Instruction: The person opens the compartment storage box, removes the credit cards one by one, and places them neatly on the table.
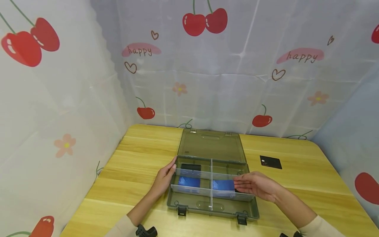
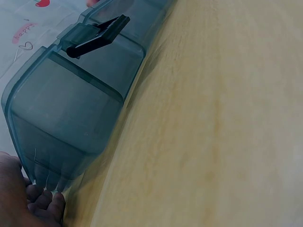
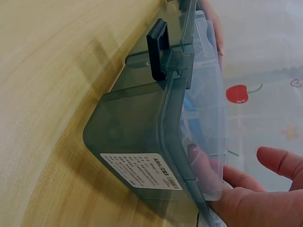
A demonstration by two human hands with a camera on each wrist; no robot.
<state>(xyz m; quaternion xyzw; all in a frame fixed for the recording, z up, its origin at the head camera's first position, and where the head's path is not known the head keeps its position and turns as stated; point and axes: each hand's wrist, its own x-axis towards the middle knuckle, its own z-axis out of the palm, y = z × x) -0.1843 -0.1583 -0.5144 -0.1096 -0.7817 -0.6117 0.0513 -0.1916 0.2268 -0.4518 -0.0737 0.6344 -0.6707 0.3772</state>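
A translucent grey-green plastic storage box (image 1: 189, 201) stands with its lid (image 1: 211, 144) swung back, and clear dividers split it into several compartments. My left hand (image 1: 164, 177) grips the box's left wall, thumb at the rim; its fingers are at the box's side in the left wrist view. My right hand (image 1: 259, 186) reaches over the right wall, its extended fingers in the middle right compartment beside a blue card (image 1: 223, 185). In the right wrist view, the right thumb (image 3: 279, 161) stands apart from those fingers. Another blue card (image 1: 189, 181) lies in the middle left compartment.
A black card (image 1: 270, 162) lies on the wooden table (image 1: 142, 148) right of the box. One dark item (image 1: 190, 167) is in the back left compartment. Two black latches (image 1: 182, 211) hang at the box's front. A cherry-printed curtain (image 1: 213, 82) encloses the table.
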